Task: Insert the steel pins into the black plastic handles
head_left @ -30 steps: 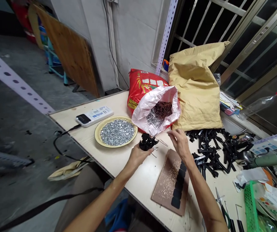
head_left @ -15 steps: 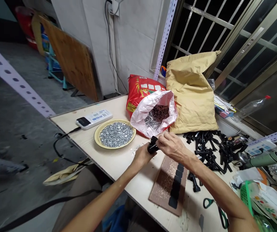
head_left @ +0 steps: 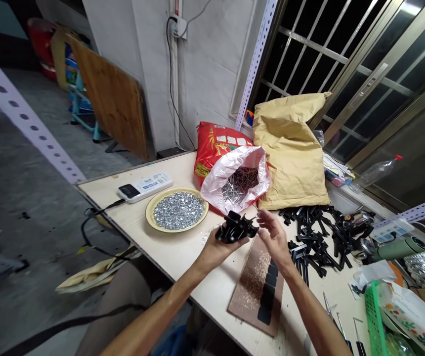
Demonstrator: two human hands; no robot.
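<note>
My left hand [head_left: 212,252] is closed round a bunch of black plastic pieces [head_left: 236,227] above the table. Close by on their right is my right hand [head_left: 275,237], its fingers apart and nothing in its grasp. Below the hands lies a brown board [head_left: 247,291] with pale specks and a row of black squares [head_left: 267,297] along its right side. A heap of black plastic parts [head_left: 327,237] spreads over the table to the right. Small metal washers fill a yellow plate [head_left: 148,217] on the left, and a few lie loose beside it.
Behind the hands, an open red bag [head_left: 216,136] with a white lining holds metal pins or nails. A brown paper sack [head_left: 290,153] leans beside it. A white power bank [head_left: 146,187] with a cable lies left. A green basket [head_left: 375,316] and thin-tipped tools [head_left: 359,341] are at the right.
My right hand has come away from the black pieces and opened. My left hand has turned, so the bunch shows more fully. The view has shifted slightly.
</note>
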